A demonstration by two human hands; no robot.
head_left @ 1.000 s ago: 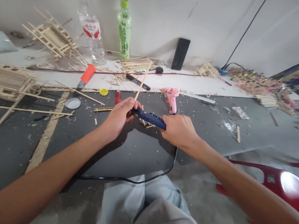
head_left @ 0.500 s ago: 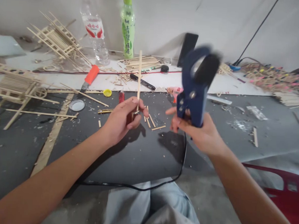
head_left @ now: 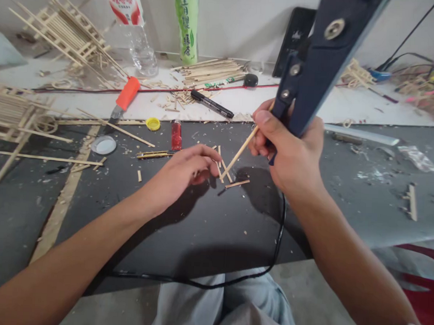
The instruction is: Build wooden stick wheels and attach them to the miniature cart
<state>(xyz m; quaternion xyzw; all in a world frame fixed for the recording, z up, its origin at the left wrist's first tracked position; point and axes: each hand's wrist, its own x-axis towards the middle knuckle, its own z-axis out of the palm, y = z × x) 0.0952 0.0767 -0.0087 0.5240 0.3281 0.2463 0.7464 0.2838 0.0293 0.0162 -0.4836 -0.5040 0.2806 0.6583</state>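
Observation:
My right hand (head_left: 293, 152) grips a large dark-blue hand cutter (head_left: 326, 56) with riveted metal parts. Its upper end runs out of view at the top. The thumb and fingers of the same hand also pinch a thin wooden stick (head_left: 241, 151), which slants down to the left toward the table. My left hand (head_left: 187, 175) is low over the table with bent fingers apart, and no held item shows in it. Its fingertips are beside several short cut sticks (head_left: 224, 168), and another short piece (head_left: 237, 183) lies just to the right.
Stick-built models (head_left: 63, 33) stand at the left, near an orange-handled scraper (head_left: 127, 94). Behind are a water bottle (head_left: 131, 27), a green bottle (head_left: 186, 25), a stick pile (head_left: 214, 72) and a black marker (head_left: 212, 104). A black cable (head_left: 281, 229) crosses the table's front edge.
The long stick has passed from my left hand to my right hand, which still holds the cutter. My left hand has lowered toward the short sticks. The view has tipped downward.

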